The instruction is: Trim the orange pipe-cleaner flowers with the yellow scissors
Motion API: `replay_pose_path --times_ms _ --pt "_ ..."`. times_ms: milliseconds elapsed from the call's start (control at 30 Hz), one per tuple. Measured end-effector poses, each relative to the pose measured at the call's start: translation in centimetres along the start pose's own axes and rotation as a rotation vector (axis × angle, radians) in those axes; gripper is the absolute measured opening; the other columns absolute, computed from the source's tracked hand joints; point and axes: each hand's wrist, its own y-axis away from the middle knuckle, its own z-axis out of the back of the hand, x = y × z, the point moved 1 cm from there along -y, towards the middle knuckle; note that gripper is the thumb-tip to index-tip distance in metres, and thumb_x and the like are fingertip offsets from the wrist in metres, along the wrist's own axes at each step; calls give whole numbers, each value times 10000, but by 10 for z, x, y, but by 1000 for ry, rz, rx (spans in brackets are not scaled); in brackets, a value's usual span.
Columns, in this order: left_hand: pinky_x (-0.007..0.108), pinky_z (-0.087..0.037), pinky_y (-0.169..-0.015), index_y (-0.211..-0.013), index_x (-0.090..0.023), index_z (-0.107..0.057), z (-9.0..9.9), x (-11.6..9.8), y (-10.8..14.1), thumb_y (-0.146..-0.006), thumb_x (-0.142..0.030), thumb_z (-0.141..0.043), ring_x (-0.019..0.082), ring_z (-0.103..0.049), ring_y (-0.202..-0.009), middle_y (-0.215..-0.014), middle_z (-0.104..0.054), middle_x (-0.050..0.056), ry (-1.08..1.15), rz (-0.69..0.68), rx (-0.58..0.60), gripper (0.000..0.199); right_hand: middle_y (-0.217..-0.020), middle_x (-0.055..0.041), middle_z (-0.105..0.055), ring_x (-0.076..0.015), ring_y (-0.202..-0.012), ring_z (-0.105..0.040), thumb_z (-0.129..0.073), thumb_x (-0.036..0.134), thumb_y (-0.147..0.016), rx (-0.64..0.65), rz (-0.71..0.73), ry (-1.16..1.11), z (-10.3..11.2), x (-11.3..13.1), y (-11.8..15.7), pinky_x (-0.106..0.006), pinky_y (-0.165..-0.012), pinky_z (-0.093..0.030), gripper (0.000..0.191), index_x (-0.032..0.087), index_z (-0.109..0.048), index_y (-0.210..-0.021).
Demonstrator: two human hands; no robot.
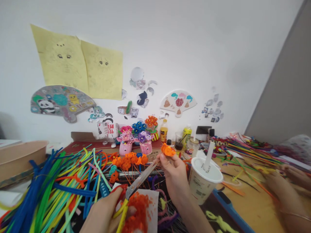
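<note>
My left hand (pixel 109 204) grips the scissors (pixel 143 177) by their red and yellow handles, the blades pointing up and right. The blade tips reach the orange flower (pixel 168 150), which my right hand (pixel 173 170) pinches between thumb and fingers. Beneath the scissors lies a white sheet (pixel 155 204) covered with orange fuzz trimmings (pixel 139 205). Just behind the blades, several finished orange flowers (pixel 126 161) on thin stems rest in a row.
Colourful pipe cleaners (pixel 80 184) spread across the left. A lidded cup (pixel 202 181) with a straw stands right of my right hand. Behind are potted fuzzy flowers (pixel 125 147) and bottles (pixel 163 131). Another person's hands (pixel 274 181) work at the far right.
</note>
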Motion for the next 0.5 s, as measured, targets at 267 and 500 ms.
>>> replay_pose_path --times_ms 267,500 --pt "192 -459 -561 -725 -235 -586 1 0 3 -788 -425 -549 164 -651 -583 -653 -695 -14 8 -24 -39 204 -653 13 -673 -101 -597 -570 -836 283 -649 -6 29 36 2 -3 0 -217 -609 -472 187 165 -726 -743" --pt "180 -445 -540 -715 -238 -605 -1 3 1 -756 -403 -588 161 -649 -552 -624 -700 -19 26 -53 -64 171 -654 11 -676 -103 -592 -559 -851 299 -616 -25 18 36 0 -2 1 -222 -601 -470 215 165 -730 -732"
